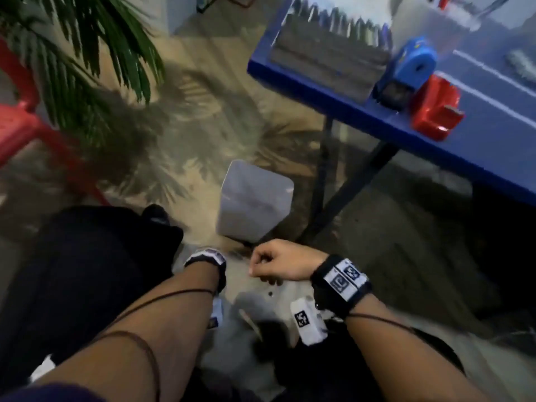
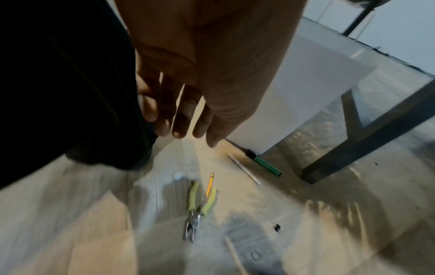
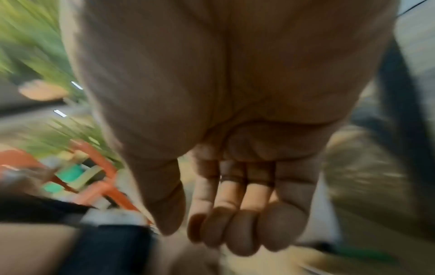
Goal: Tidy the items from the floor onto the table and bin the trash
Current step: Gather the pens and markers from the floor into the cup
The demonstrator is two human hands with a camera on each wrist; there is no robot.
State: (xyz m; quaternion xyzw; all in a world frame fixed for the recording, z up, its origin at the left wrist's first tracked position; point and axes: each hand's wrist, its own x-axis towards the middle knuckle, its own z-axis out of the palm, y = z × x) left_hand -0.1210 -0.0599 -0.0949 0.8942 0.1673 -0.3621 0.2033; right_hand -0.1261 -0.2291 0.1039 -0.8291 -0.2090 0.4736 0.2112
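- The left hand (image 2: 188,89) hangs low over the floor with its fingers (image 2: 180,119) straight and spread, holding nothing; I judge it is reaching down for a pick-up, since the clutter lies right below it.
- The right hand (image 1: 278,264) sits just beside it. Its fingers curl in loosely toward the palm, and the wrist view shows nothing in them.
- On the floor, left to right in the left wrist view: one small white ball (image 2: 178,175), perhaps crumpled trash, though too blurred to be sure; one pair of pliers (image 2: 198,206) with yellow-green handles; one yellow pencil (image 2: 209,186) lying between those handles; one white pen (image 2: 244,169); one green marker (image 2: 264,164); and one black binder clip (image 2: 277,227), well apart from the rest.
- The white bin (image 1: 255,201) stands on the floor just beyond the hands, handy for the trash.
- The blue table (image 1: 435,134) rises to the right, already bearing one blue sharpener (image 1: 412,65) and one red tape dispenser (image 1: 435,108) near its edge.
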